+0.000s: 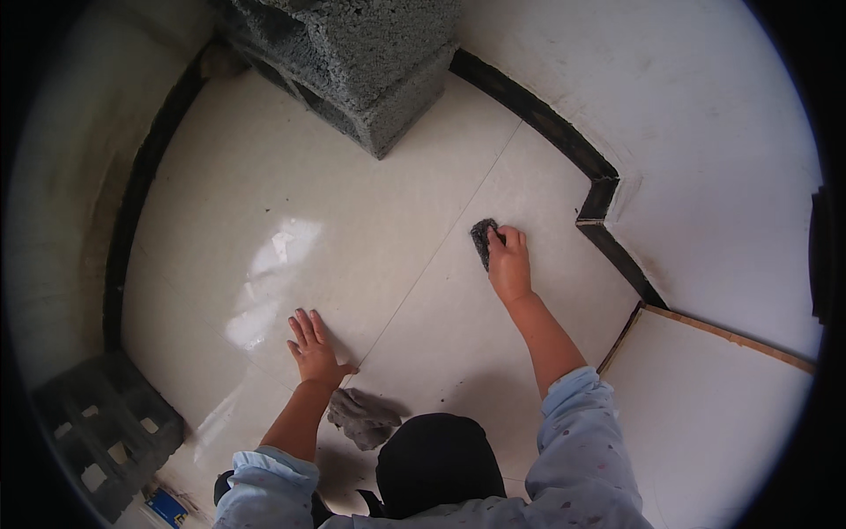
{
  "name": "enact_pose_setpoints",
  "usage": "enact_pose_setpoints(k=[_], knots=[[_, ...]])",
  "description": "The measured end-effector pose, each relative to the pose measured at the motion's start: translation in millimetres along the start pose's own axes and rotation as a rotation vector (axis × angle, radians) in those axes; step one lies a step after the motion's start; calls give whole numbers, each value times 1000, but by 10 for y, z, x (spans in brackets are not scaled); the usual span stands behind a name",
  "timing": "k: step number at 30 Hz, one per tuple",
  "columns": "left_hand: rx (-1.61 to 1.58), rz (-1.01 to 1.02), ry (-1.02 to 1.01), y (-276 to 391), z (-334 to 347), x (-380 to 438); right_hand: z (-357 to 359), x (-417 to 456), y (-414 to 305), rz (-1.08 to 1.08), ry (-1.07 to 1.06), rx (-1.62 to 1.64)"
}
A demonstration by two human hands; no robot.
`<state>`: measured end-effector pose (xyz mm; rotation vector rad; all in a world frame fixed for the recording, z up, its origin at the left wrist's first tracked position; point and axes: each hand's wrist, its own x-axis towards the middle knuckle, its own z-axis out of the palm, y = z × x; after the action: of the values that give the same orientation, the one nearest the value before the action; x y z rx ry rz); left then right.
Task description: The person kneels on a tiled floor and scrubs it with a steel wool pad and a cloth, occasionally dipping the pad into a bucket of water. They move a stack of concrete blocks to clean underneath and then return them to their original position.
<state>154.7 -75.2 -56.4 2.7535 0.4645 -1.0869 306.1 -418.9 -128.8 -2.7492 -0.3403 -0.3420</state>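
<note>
My right hand (510,264) grips a dark grey steel-wool scouring pad (482,239) and presses it against the glossy cream tile floor (396,218), just right of a thin tile joint. Flat on the tiles rests my left hand (316,354), fingers spread and holding nothing. Its thumb reaches the same joint line. Close below that hand lies a crumpled grey-brown cloth (365,418), apart from the fingers. Small dark specks dot the floor around both hands.
Stacked grey concrete blocks (370,73) stand ahead at the top. A dark block with holes (109,423) sits at lower left. Black skirting (538,109) runs along the white walls and juts at a corner on the right. A white panel with a wooden edge (714,397) is at lower right.
</note>
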Motion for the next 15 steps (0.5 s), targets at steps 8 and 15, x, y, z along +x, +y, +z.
enact_pose_setpoints(k=[8,15], knots=[[19,23,-51,122,-18,62,287,1194,683,189,195,-147],[0,-17,-53,-4,-62,47,405,452,-534,-162,-62,185]])
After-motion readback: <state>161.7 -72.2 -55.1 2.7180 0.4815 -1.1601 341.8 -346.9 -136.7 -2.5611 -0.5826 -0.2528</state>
